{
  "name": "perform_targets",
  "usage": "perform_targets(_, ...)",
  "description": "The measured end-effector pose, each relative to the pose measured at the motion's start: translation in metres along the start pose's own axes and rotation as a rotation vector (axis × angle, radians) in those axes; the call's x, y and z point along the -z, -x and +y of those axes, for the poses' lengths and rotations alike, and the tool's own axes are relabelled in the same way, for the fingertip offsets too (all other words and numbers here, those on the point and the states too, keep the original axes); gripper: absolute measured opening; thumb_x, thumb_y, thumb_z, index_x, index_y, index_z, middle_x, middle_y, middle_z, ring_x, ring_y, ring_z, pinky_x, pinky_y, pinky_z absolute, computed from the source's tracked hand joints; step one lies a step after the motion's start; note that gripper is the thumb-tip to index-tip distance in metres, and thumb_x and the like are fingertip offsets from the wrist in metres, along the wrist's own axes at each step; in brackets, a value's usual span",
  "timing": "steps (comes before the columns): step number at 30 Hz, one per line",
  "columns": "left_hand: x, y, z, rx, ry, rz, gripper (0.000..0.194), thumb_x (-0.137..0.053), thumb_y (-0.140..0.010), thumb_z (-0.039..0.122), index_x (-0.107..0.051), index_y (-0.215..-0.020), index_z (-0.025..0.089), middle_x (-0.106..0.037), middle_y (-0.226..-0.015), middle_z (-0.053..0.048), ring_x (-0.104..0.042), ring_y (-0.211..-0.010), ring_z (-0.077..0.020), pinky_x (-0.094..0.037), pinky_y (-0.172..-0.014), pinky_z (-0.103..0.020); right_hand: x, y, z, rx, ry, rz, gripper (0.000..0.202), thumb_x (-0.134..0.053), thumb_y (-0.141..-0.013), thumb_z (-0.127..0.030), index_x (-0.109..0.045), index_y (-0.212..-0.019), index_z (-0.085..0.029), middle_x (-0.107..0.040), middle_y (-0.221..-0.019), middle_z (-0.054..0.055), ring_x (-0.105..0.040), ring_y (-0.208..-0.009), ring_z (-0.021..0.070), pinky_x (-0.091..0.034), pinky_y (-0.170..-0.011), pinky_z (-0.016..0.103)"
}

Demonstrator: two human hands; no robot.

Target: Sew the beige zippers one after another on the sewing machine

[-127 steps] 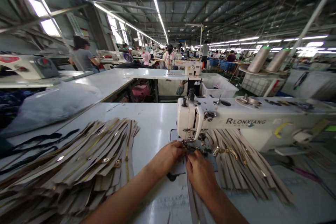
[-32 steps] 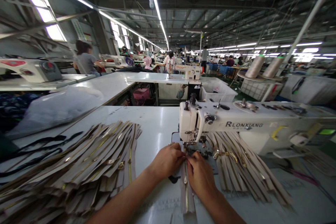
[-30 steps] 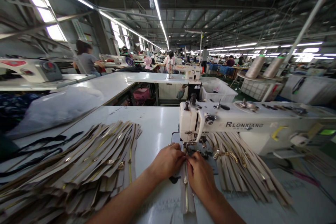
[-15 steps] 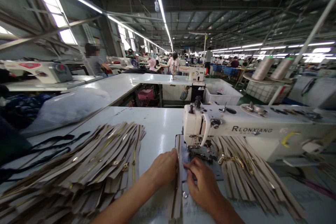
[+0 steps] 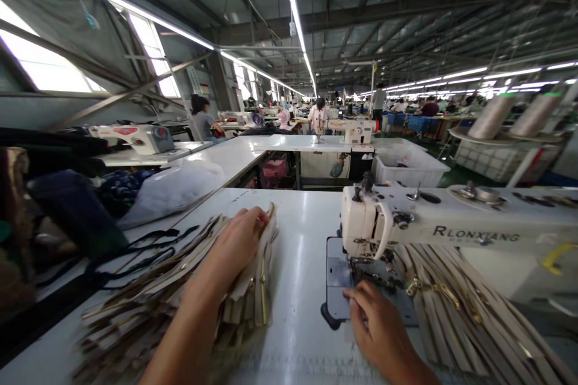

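Note:
My left hand (image 5: pixel 244 231) reaches over a heap of beige zipper strips (image 5: pixel 180 277) with gold teeth, left of the sewing machine. Its thumb and fingers pinch the far end of a zipper strip (image 5: pixel 271 210) at the heap's right edge. My right hand (image 5: pixel 377 319) rests by the machine's metal bed plate (image 5: pixel 336 277), its index finger reaching over the plate and its thumb apart. Nothing shows between those fingers. Just beyond them is the head of the white sewing machine (image 5: pixel 361 222).
More zipper strips (image 5: pixel 451 313) with gold pulls lie behind the machine's needle area, to the right. Dark straps (image 5: pixel 149 252) and a white plastic bag (image 5: pixel 176 186) are on the left. Thread cones (image 5: pixel 492 117) stand at right, beyond a white bin (image 5: pixel 410 165). Several people work farther back.
My left hand has moved from the bed plate left to the heap. The strip that lay along the plate is gone from there. My right hand stays near the plate. The view has turned left.

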State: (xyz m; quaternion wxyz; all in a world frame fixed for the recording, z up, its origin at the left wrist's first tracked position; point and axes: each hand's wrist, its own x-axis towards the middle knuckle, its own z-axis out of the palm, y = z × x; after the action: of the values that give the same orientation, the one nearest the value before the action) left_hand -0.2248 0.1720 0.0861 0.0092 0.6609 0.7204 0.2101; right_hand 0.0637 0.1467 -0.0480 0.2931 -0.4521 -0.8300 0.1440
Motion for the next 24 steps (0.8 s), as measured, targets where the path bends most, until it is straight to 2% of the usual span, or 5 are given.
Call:
perform_targets(6,0.013,0.002,-0.055,0.268,-0.197,-0.097,0.015,-0.047,-0.081,0.016,-0.062,-0.083,0.014,-0.061,-0.076,-0.006,-0.057,-0.073,-0.0235,-0.038,-0.064,-0.031,0.001,0.000,0.000,0.004,0.001,0.011,0.032,-0.036,-0.091,-0.013,-0.065,-0.103,-0.016,-0.060,-0.090,0.007,-0.061,-0.081,0.0183,-0.047,-0.072,0.029)
perform_targets(11,0.014,0.007,0.005,-0.034,0.013,0.354,0.011,-0.054,-0.086,0.028,-0.057,-0.090,0.018,-0.058,-0.079,-0.003,-0.055,-0.068,-0.0186,-0.040,-0.063,-0.028,0.000,-0.001,-0.002,0.007,-0.039,0.078,0.027,-0.040,-0.089,-0.014,-0.064,-0.101,-0.018,-0.060,-0.088,0.005,-0.060,-0.079,0.0159,-0.044,-0.069,0.024)
perform_targets(16,-0.040,0.036,0.089,-0.623,0.300,-0.051,0.024,-0.041,-0.098,0.035,-0.055,-0.086,0.020,-0.058,-0.072,0.002,-0.054,-0.061,-0.0122,-0.039,-0.058,-0.023,0.019,0.000,-0.006,0.007,0.040,0.295,0.024,-0.044,-0.092,-0.024,-0.056,-0.072,-0.020,-0.055,-0.070,0.002,-0.055,-0.066,0.0138,-0.038,-0.061,0.023)
perform_targets(20,-0.091,0.047,0.101,-0.870,0.124,-0.196,0.026,-0.037,-0.099,0.030,-0.053,-0.083,0.019,-0.060,-0.075,-0.001,-0.055,-0.061,-0.0145,-0.037,-0.057,-0.027,0.066,0.018,0.025,-0.336,0.230,0.585,0.021,-0.045,-0.091,-0.033,-0.059,-0.088,-0.018,-0.062,-0.078,0.006,-0.058,-0.067,0.0175,-0.041,-0.064,0.027)
perform_targets(24,-0.110,0.042,0.093,-0.847,0.136,-0.270,0.024,-0.038,-0.098,0.028,-0.053,-0.082,0.018,-0.061,-0.077,-0.003,-0.057,-0.063,-0.0149,-0.038,-0.056,-0.026,0.104,0.052,0.081,-0.732,0.501,0.338,0.025,-0.041,-0.088,-0.024,-0.064,-0.091,-0.015,-0.067,-0.082,0.012,-0.065,-0.076,0.0243,-0.045,-0.066,0.032)
